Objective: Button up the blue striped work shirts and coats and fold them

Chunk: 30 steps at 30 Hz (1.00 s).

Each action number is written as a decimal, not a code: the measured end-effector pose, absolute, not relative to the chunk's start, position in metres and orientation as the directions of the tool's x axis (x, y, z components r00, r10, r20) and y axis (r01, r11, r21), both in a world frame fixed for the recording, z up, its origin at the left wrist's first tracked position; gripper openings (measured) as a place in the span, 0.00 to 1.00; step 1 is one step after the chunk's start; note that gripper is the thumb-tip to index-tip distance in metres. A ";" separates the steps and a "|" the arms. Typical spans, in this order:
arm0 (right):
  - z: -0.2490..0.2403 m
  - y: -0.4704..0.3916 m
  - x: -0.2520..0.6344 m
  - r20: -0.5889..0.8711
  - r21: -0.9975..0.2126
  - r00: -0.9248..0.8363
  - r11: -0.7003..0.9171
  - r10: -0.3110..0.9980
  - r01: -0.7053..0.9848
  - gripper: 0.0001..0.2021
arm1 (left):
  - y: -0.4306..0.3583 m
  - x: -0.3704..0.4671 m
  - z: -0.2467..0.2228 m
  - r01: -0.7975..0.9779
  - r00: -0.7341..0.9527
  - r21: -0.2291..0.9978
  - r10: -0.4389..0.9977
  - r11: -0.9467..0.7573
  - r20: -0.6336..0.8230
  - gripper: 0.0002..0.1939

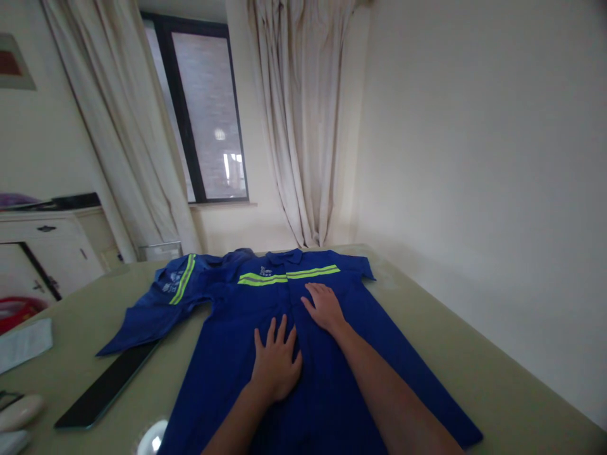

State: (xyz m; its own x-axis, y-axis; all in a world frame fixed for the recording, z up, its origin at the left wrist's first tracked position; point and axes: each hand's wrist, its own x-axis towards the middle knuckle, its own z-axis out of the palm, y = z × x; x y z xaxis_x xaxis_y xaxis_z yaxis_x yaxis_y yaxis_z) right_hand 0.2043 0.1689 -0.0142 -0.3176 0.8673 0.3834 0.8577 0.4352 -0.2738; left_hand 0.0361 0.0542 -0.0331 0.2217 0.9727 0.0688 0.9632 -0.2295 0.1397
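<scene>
Two bare hands lie palm-down over a blue shirt (227, 366), which spreads from the centre of the frame to its lower edge, collar (284, 256) at the far end. The left hand (276, 366), lower centre, has its fingers fanned apart; the right hand (325, 308), higher and just right of centre, rests below the lime strip (313, 272), thumb held away from the other fingers. Neither is clamped on anything.

Judging by the flat palms, the step in hand is pressing or smoothing the front. The front lies mostly flat on the table (512, 404), so a next move calls for light, even pressure away from the middle, or for fingertips closing on an edge if the cloth is to be lifted.

More blue cloth (147, 309) with its own strip lies left of centre; whether it is a separate piece I cannot tell. It meets the upper end of a black slab (107, 388) at lower left, so sideways pulling there could drag both.
</scene>
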 end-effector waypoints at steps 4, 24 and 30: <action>0.001 0.144 0.196 0.521 -0.256 -0.372 0.556 0.769 0.791 0.19 | 0.083 0.018 -0.029 0.955 0.226 0.176 0.971 -0.237 0.076 0.32; -0.007 0.050 0.209 0.141 -0.777 -0.709 0.521 0.691 0.354 0.11 | 0.053 -0.021 -0.025 0.784 0.412 0.366 0.861 -0.502 0.297 0.19; -0.010 0.058 0.213 0.179 -0.919 -0.571 0.344 0.801 0.194 0.16 | 0.026 -0.009 0.010 0.515 0.546 0.702 0.820 -0.491 0.173 0.11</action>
